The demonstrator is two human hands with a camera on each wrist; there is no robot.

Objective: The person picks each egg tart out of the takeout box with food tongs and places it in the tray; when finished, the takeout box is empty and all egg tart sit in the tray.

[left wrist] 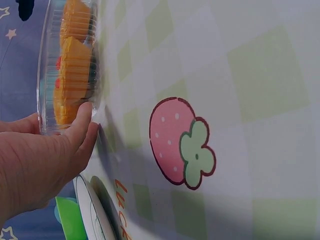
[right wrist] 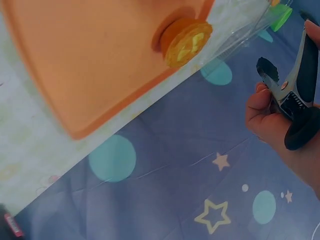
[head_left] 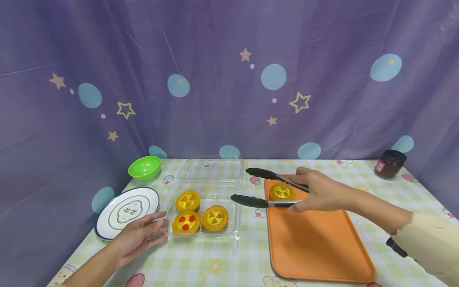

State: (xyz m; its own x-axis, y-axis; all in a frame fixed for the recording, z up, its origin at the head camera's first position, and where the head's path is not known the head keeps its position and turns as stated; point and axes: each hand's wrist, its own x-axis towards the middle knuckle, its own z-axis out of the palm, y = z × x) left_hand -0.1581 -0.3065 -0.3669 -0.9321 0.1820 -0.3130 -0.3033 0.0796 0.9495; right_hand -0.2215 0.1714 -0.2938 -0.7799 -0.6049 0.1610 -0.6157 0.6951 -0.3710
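Note:
My right hand grips a pair of black-tipped metal tongs, their tips spread apart with nothing between them. They hang over the left edge of an orange tray, overlapping it in the head view. An egg tart with a yellow wedge-patterned top sits near the tray's far end. At the left front corner of a clear plastic clamshell box, my left hand touches the wall with loosely extended fingers. Inside lie a tart with red dots and two yellow-topped tarts. The box's lid is folded back.
A white plate with a dark rim lies left of the box, and a green bowl stands behind it. A dark-lidded jar stands at the far right. A purple curtain hangs behind the checked tablecloth.

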